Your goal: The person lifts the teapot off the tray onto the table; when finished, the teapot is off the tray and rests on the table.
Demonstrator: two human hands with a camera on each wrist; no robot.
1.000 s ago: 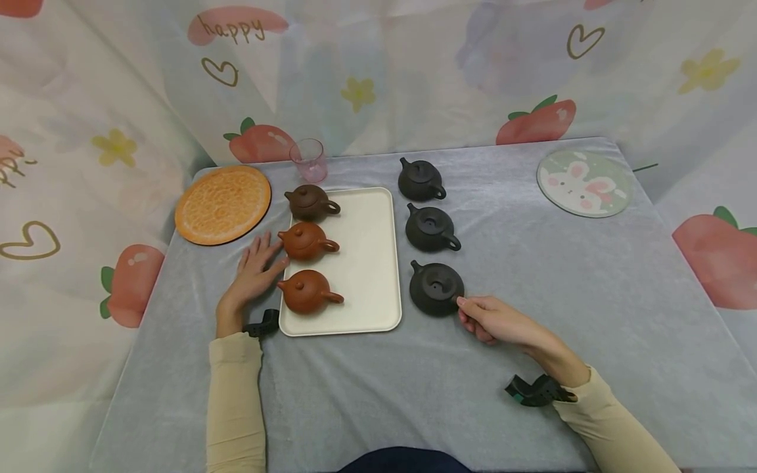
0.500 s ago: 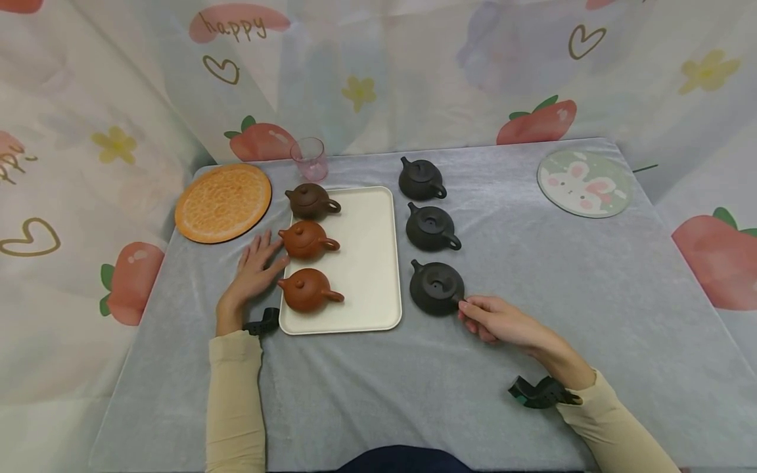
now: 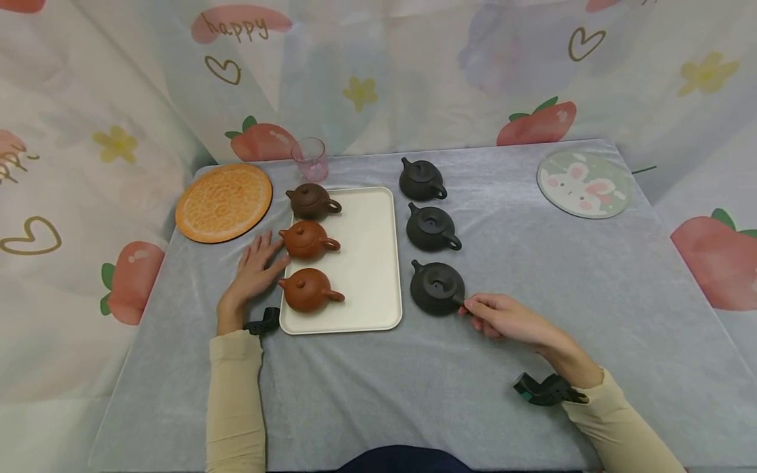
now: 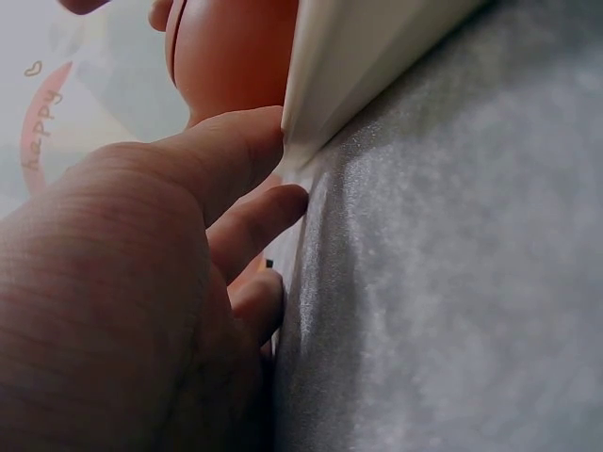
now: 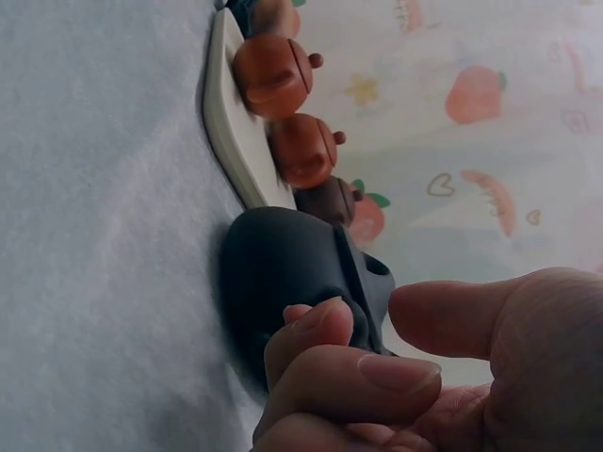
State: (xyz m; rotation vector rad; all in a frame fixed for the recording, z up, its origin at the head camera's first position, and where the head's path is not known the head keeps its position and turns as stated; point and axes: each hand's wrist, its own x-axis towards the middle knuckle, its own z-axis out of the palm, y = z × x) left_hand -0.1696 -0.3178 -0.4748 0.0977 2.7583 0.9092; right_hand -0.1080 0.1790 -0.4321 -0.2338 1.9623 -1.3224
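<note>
In the head view my left hand (image 3: 254, 272) lies flat with fingers spread at the left edge of the cream tray (image 3: 369, 263), its thumb close to the tray's side. Along the tray's left side stand two orange-brown teapots (image 3: 307, 290) and a dark brown teapot (image 3: 310, 202). My right hand (image 3: 503, 318) is at the handle of the nearest black teapot (image 3: 436, 289), which stands on the cloth. From the right wrist, a gap shows between thumb (image 5: 443, 318) and index finger, and the fingers partly hide the black teapot (image 5: 283, 273).
Two more black teapots (image 3: 432, 228) line up behind the nearest one, right of the tray. An orange round mat (image 3: 223, 203) and a pink glass (image 3: 310, 159) are at the back left. A rabbit-patterned round mat (image 3: 584, 184) lies at the back right on the grey cloth (image 3: 532, 256).
My right hand has drawn slightly to the right, its fingers loosening from the black teapot's handle. The teapot stays in place. My left hand has not moved.
</note>
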